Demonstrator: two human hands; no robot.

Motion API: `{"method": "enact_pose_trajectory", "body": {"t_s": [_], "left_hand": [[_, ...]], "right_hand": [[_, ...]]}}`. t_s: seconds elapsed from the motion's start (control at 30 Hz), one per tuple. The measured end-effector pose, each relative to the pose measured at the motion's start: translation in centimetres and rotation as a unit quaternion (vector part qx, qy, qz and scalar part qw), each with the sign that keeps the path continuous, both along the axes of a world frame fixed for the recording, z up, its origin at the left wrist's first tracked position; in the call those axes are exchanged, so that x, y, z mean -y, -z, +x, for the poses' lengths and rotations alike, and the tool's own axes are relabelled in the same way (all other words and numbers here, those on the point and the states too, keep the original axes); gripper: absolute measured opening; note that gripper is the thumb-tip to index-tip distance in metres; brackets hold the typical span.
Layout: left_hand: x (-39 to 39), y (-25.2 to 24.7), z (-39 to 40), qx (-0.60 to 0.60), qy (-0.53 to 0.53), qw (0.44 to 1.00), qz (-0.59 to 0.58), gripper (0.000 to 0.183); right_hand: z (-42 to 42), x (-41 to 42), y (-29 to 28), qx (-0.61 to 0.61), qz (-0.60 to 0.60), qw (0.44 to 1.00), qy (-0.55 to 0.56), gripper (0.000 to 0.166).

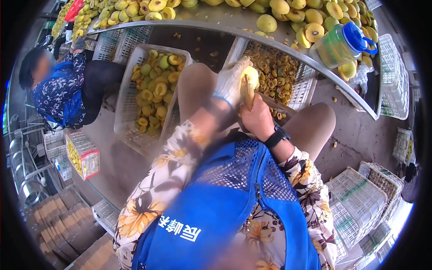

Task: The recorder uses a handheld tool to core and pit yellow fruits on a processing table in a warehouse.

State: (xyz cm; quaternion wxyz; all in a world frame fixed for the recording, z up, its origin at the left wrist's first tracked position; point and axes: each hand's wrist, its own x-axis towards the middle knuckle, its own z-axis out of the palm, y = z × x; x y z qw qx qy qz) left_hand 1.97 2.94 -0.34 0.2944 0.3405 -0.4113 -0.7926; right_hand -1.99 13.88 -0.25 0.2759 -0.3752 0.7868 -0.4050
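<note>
My left hand (230, 80), in a pale knit glove, holds a yellow fruit half (251, 76) above a crate. Bare and closed round the wooden handle of a small tool (248, 96), my right hand (257, 118) keeps the tool's metal end against the fruit. Below them, a white plastic crate (305, 88) holds brown pits and scraps. A second white crate (123, 109), left of my knees, contains yellow-green fruit halves (158, 89). Fingertips of the gloved hand are partly hidden by the glove and fruit.
A metal table (216, 15) curves across the front, piled with fruit. On it stands a clear jug with a blue lid (352, 40). A co-worker (62, 84) sits at the left. Stacked crates (357, 199) stand at the lower right, others (393, 77) beside the table's right end.
</note>
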Motion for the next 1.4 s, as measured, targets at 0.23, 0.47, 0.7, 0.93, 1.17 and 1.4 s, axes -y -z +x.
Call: {"method": "enact_pose_trajectory", "body": {"t_s": [0.23,0.47,0.7,0.93,1.17,1.4], "left_hand": [[0.0,-0.1,-0.4,0.033,-0.007,0.999,0.041,0.016],[0.3,0.3,-1.8,0.074,-0.063,0.995,-0.036,0.016],[6.2,1.0,4.2,-0.034,-0.076,0.996,0.033,0.028],[12.9,-3.8,11.2,0.504,-0.220,0.676,-0.490,0.035],[11.9,-4.4,-9.2,0.396,0.079,0.630,-0.663,0.035],[10.1,-1.8,-15.7,0.536,0.200,0.588,-0.572,0.048]], "right_hand": [[-1.6,0.2,-0.7,0.262,0.070,0.961,-0.061,0.014],[-2.2,0.1,-1.3,0.728,-0.010,0.685,-0.019,0.010],[-4.2,0.1,-1.5,0.718,-0.149,0.679,-0.034,0.013],[-6.6,0.1,7.2,0.009,0.090,0.996,0.019,0.030],[-5.0,-0.5,3.8,0.112,0.076,0.991,0.010,0.033],[-4.8,-3.4,4.4,-0.023,0.078,0.995,0.058,0.029]]}}
